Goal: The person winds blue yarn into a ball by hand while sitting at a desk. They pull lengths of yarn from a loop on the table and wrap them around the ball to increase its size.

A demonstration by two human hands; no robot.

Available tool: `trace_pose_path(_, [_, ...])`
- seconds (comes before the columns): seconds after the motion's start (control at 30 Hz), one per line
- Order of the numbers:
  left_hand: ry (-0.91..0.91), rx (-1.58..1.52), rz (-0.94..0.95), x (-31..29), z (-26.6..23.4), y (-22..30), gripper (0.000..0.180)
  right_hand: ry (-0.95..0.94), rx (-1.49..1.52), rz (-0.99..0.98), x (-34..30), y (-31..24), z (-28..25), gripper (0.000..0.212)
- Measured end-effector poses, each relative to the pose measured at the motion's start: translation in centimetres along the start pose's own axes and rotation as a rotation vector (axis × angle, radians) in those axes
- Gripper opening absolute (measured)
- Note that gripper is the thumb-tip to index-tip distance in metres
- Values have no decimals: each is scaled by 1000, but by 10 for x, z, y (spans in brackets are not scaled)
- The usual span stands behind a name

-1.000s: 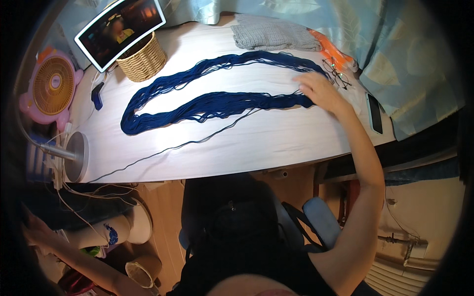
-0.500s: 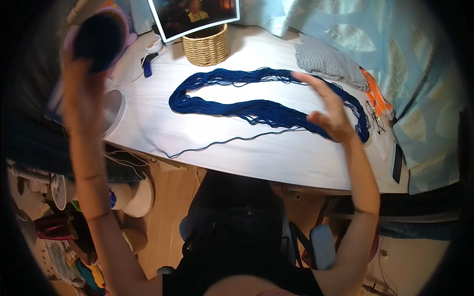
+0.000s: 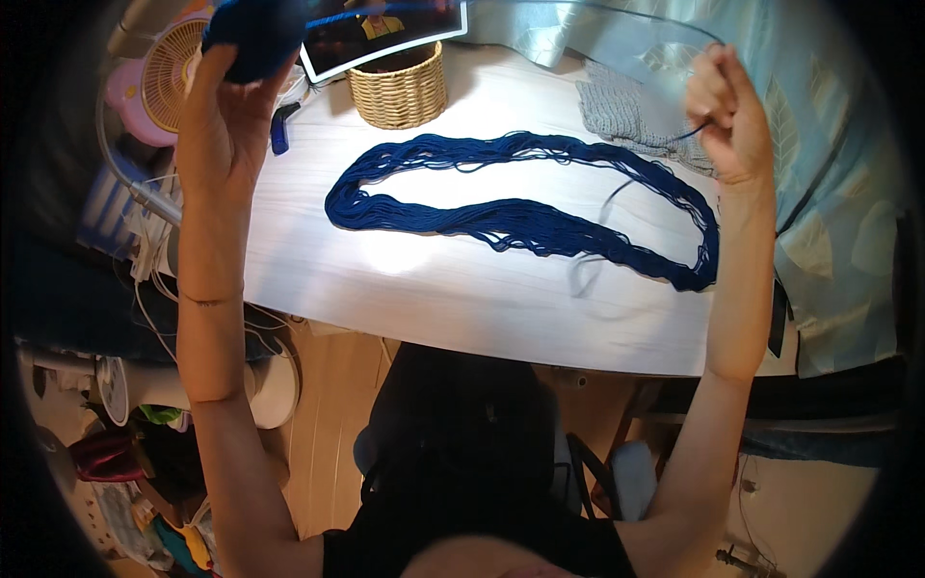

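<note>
On the pale tabletop [image 3: 482, 313]: one skein [image 3: 525, 226] of dark blue yarn, laid flat in a long, narrow loop. Long axis: roughly left to right, dipping toward the person at the right end. Bearing from the hands: below and between both, right end just beside the right forearm in this view. Nearer hand: the right, as seen; height above the table hard to judge.

Left hand [image 3: 226, 125]: held at upper left, curled around a yarn ball [image 3: 252, 43], dark blue, cut off by the top edge; some fingers hidden behind it.

Right hand [image 3: 732, 111]: held at upper right, fingers folded closed on a yarn strand [image 3: 674, 21]. Strand: run across from ball to fist, then out below toward the skein, blurred in its lower length; meeting point with the skein not distinguishable.

Also present: woven basket [image 3: 397, 91], beyond the skein's left half; white-edged screen [image 3: 424, 29], just above the basket; grey knitted piece [image 3: 617, 111], beyond the skein's right half; pink fan [image 3: 173, 72], far left.

Brands, labels, writing: none legible on any item.
</note>
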State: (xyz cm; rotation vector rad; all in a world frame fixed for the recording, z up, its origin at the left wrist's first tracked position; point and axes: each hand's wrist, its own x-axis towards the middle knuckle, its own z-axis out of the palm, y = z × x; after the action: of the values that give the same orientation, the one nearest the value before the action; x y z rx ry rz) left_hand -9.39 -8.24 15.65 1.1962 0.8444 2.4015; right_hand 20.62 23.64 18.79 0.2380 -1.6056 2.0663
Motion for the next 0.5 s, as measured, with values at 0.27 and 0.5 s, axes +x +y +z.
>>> trace_pose_path(0.27, [-44,173,-173,-44,35,-65,45,-136,-1144,502,-1,54,-3,47])
trace_pose_path(0.5, [-184,250,-360,-71,59,-139,57,-207,-412,60,-3,171,43,103])
